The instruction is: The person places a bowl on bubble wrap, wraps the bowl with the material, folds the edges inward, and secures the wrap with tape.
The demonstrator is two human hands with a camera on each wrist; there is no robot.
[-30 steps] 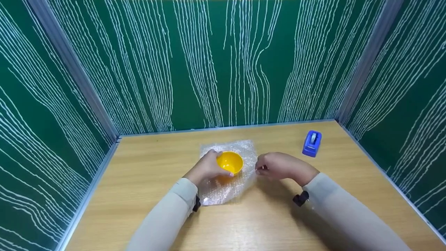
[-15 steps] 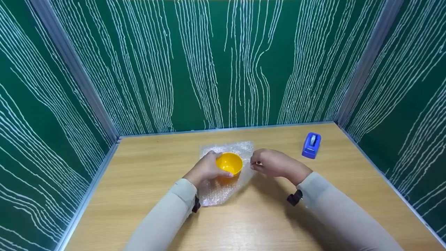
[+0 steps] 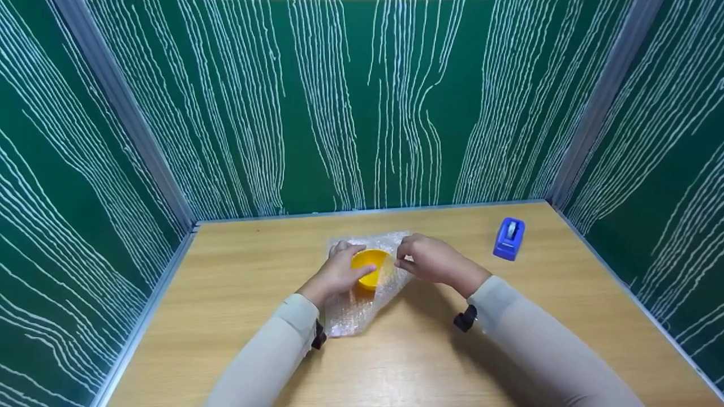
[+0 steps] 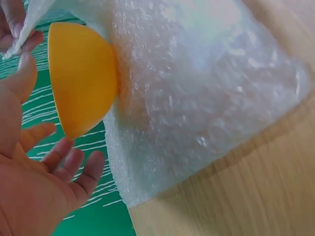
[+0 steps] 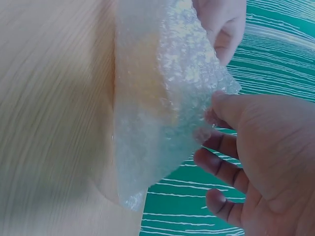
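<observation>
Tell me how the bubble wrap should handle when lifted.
The bubble wrap is probably floppy: it bends up over the yellow bowl as the right hand pinches its edge. It looks thin and see-through, so likely light for its size. With the bowl resting on it, a hard pull might tip the bowl.

On the wood-grained table point(image 3: 226, 299) lie bubble wrap point(image 3: 346, 316) — one side raised — and a blue tape dispenser point(image 3: 509, 239).

From seven o'clock the sleeved left arm point(image 3: 266, 350) points toward one, its left grip point(image 3: 335, 272) spread loosely, thumb point(image 4: 20, 81) well apart from the gently bent fingers point(image 4: 91, 173), while the right arm point(image 3: 543, 333), slanting from four toward ten, ends in a right grip point(image 3: 434, 259) pinching between thumb and nearest fingertips.
</observation>
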